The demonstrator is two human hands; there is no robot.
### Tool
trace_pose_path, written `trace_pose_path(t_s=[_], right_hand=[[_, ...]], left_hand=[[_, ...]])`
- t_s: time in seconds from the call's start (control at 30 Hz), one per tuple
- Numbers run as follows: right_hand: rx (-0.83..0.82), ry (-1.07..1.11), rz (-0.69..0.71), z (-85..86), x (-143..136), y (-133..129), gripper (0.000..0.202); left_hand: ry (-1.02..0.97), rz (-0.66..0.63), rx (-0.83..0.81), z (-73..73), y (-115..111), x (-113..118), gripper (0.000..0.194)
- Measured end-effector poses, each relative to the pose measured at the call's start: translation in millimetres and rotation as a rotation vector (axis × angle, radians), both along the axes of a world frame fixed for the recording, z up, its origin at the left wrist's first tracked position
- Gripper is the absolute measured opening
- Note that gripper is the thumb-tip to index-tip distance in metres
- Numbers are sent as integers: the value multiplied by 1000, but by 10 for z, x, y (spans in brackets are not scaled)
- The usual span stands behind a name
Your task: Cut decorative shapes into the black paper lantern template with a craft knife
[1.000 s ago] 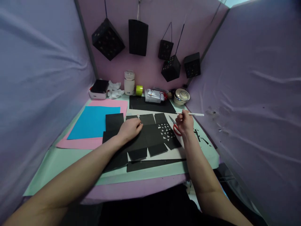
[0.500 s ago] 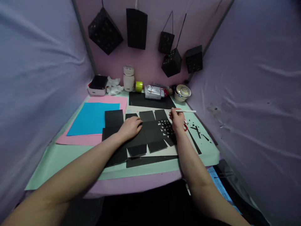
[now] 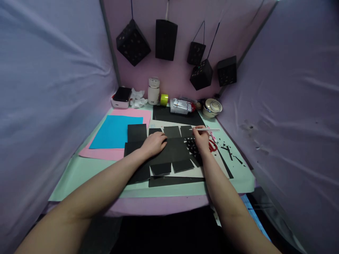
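Observation:
My left hand [image 3: 155,143] lies flat on a black card sheet [image 3: 172,150], its fingers stretched out and pressing on it. The sheet is cut with flaps along its far and near edges, and small triangular holes pattern its right part. Pinched in my right hand [image 3: 201,138] is a slim white pen-shaped tool [image 3: 210,129], held nearly level above the card's far right flap. Its thin tip points left; whether it touches the card I cannot tell. Beside that hand lie red-handled scissors [image 3: 213,145], partly hidden by it.
Black paper scraps [image 3: 230,151] litter the right side. Blue paper [image 3: 113,132] lies over pink paper [image 3: 99,154] at left. Along the back stand a white bottle [image 3: 153,93], yellow tape [image 3: 164,100], a clear box [image 3: 181,106] and a lidded bowl [image 3: 212,107]. Black paper boxes [image 3: 134,42] hang above.
The view has shifted, so everything appears further right and the scissors show more. My right hand still holds the white tool, its tip now a little lower. My left hand stays on the card.

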State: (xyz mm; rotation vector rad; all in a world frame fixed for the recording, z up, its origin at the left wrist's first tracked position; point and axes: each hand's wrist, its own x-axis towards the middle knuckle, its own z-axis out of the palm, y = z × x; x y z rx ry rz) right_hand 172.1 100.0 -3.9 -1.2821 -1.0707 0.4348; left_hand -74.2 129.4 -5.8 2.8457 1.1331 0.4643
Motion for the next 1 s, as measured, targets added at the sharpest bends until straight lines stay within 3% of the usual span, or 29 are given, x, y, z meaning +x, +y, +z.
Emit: trace_pose_path(t_s=[0.3, 0.57, 1.0], right_hand=[[-65, -109, 90, -10, -44, -33, 10], [-192, -189, 255, -100, -166, -9, 10], [-276, -273, 185, -164, -194, -7, 15]], left_hand=[[-56, -80, -14, 55, -31, 28, 24], [-5, -253, -88, -18, -61, 63, 39], [27, -279, -133, -50, -55, 71, 40]])
